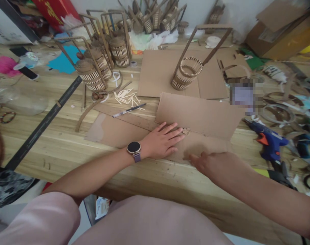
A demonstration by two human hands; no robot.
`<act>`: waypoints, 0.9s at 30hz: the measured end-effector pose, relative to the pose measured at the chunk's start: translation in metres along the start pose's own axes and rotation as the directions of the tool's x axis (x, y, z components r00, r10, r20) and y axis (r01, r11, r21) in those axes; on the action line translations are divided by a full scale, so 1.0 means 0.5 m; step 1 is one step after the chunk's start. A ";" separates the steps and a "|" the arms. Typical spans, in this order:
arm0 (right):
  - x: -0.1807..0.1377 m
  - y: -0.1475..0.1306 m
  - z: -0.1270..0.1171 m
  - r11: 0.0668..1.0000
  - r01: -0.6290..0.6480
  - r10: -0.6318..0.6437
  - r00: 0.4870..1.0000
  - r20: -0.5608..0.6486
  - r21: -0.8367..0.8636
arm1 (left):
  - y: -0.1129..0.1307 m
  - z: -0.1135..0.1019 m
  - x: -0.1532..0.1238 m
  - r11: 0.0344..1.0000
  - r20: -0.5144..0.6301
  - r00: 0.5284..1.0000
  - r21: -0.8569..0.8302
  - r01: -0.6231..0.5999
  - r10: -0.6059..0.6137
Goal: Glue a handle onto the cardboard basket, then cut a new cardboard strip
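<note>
No text reads clearly, including gold characters [50, 9] on red packaging [67, 9].

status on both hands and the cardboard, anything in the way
Left hand spread flat on near cardboard. Right hand curled low by its near edge; grip unclear. Ragged patch beside left hand. Pen left, glue gun right, both clear of hands.

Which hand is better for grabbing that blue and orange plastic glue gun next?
Probably the right hand: it looks nearer the glue gun, while the left hand lies spread on the folded brown cardboard.
</note>
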State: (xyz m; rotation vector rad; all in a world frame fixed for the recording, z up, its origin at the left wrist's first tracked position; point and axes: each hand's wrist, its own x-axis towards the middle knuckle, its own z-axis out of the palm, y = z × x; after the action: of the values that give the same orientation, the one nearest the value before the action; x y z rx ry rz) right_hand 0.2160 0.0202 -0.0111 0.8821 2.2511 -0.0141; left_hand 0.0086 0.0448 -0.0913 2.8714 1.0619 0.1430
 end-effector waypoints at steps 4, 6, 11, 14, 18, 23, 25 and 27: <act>-0.002 0.000 -0.007 1.000 -0.016 0.016 0.999 0.047 0.008 | 0.000 0.001 0.000 1.000 0.000 1.000 0.007 -0.002 0.002; -0.003 0.001 -0.006 1.000 -0.019 0.018 0.999 0.043 0.012 | 0.000 0.001 0.000 1.000 0.006 1.000 0.008 -0.001 0.001; -0.006 0.007 -0.004 0.998 -0.052 0.049 0.995 0.091 0.031 | 0.000 0.001 0.001 1.000 0.020 1.000 0.003 0.002 -0.002; -0.007 0.008 -0.005 0.998 -0.047 0.044 0.996 0.078 0.032 | 0.000 -0.001 0.001 1.000 0.025 1.000 0.004 0.005 -0.005; -0.008 0.009 -0.004 0.999 -0.041 0.040 0.999 0.032 0.024 | 0.000 -0.004 0.001 1.000 0.030 1.000 0.001 0.009 -0.009; -0.013 0.019 0.020 0.994 -0.072 0.072 0.997 -0.007 0.077 | 0.000 0.000 0.001 1.000 0.020 1.000 0.006 0.007 -0.007; -0.017 0.024 0.032 0.994 -0.065 0.069 0.996 -0.050 0.087 | -0.001 0.001 0.001 1.000 0.023 1.000 0.009 0.004 -0.005; -0.020 0.026 0.039 0.996 -0.050 0.055 0.996 -0.071 0.075 | -0.001 0.000 0.001 1.000 0.028 1.000 0.006 0.001 -0.002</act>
State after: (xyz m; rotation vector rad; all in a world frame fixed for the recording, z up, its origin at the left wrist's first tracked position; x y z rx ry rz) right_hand 0.2409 0.0196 -0.0164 0.9952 2.3066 -0.0408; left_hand 0.0088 0.0455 -0.0914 2.8689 1.0612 0.0989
